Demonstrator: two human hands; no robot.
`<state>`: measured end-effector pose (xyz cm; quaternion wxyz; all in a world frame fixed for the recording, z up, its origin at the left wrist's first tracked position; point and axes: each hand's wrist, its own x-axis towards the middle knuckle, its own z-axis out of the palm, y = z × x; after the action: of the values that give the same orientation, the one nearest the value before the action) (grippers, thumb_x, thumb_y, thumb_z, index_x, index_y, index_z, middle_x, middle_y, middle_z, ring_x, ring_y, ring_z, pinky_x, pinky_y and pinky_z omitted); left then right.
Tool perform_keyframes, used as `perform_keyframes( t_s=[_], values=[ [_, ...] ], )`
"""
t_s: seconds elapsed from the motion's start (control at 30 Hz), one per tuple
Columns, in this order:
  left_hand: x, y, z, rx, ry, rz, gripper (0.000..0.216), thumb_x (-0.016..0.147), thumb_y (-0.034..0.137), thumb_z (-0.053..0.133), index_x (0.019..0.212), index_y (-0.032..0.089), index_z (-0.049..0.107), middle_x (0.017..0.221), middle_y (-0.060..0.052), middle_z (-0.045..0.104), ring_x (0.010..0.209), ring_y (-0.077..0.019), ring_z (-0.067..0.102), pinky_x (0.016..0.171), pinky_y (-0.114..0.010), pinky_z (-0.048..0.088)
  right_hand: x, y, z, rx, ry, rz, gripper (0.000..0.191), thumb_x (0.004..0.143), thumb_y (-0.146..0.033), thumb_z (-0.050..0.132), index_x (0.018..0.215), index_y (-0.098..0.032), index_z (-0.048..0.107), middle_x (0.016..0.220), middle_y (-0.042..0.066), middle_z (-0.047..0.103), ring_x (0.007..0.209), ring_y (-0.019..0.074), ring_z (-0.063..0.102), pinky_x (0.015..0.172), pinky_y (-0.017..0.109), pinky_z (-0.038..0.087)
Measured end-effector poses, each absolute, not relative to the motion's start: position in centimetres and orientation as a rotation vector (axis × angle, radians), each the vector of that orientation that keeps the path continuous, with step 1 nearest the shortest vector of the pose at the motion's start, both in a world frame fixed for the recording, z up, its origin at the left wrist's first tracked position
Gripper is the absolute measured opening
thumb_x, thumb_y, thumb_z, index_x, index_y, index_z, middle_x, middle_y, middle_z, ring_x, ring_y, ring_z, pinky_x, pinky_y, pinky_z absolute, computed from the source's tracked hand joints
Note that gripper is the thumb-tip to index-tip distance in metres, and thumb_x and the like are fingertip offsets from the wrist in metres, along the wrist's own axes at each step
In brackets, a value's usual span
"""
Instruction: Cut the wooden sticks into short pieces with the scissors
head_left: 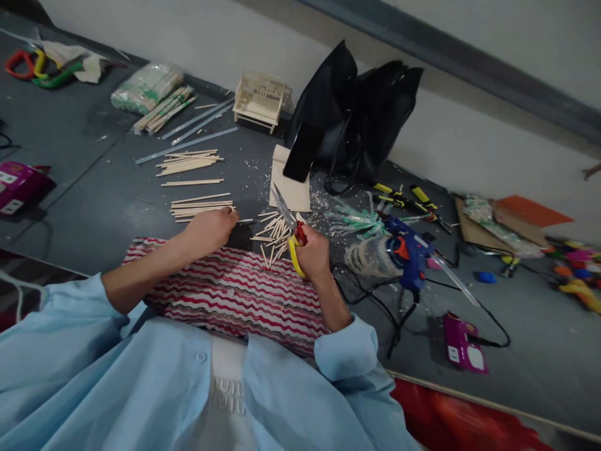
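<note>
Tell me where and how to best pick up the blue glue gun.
Grip the blue glue gun by its handle, probably from the person's side: the handle points that way, while the nozzle faces away and a glue stick juts from the rear.

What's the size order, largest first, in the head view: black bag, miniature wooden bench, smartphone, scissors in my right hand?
1. Black bag
2. Miniature wooden bench
3. Smartphone and scissors, unranked: the scissors look longer but slimmer, and your right hand partly covers them.
</note>
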<state>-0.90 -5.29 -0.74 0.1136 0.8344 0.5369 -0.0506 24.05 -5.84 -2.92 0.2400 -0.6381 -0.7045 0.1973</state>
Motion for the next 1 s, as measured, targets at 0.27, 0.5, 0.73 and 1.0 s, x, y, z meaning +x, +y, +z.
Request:
perform_keyframes(
  t_s=[0.27, 0.5, 0.73, 1.0],
  values=[
    [-3.6, -3.7, 1.3, 2.478, 1.771, -0.174, 0.033, 0.096, 0.029, 0.038, 0.113, 0.011, 0.06, 0.106, -0.016, 0.063, 0.1, -0.0309, 0.063, 0.082, -0.039, 0.051, 24.1, -5.8, -3.0, -1.724, -1.926, 0.53, 0.006, 0.066, -0.017, 0.055, 0.07, -0.021, 0.056, 0.061, -0.003, 0.056, 0.055, 0.0118, 0.042, 0.056, 0.024, 0.032],
    [-9.4, 2.3, 1.6, 2.365, 1.799, -0.213, 0.077, 0.08, 0.029, 0.067, 0.147, 0.012, 0.034, 0.143, -0.023, 0.04, 0.134, -0.039, 0.04, 0.106, -0.055, 0.037, 24.3, -5.6, -3.1, -1.728, -1.954, 0.493, 0.007, 0.067, -0.016, 0.053, 0.07, -0.021, 0.056, 0.062, -0.002, 0.057, 0.056, 0.0131, 0.045, 0.058, 0.024, 0.034],
    [-10.3, 4.0, 1.4, 2.209, 1.823, -0.244, 0.097, 0.08, 0.038, 0.068, 0.155, 0.021, 0.009, 0.158, -0.025, 0.011, 0.147, -0.0446, 0.009, 0.108, -0.069, 0.022, 24.2, -5.7, -3.1, -1.735, -1.969, 0.5, 0.007, 0.066, -0.017, 0.054, 0.071, -0.021, 0.056, 0.062, -0.002, 0.057, 0.054, 0.0127, 0.044, 0.057, 0.024, 0.033],
    [-10.7, 7.1, 1.1, 2.185, 1.793, -0.365, 0.095, 0.079, 0.032, 0.067, 0.154, 0.012, 0.012, 0.154, -0.026, 0.027, 0.144, -0.0411, 0.025, 0.108, -0.066, 0.025, 24.4, -5.9, -3.3, -1.731, -2.006, 0.481, 0.008, 0.067, -0.017, 0.053, 0.073, -0.02, 0.057, 0.063, -0.002, 0.057, 0.055, 0.0126, 0.044, 0.058, 0.024, 0.032]
  ],
)
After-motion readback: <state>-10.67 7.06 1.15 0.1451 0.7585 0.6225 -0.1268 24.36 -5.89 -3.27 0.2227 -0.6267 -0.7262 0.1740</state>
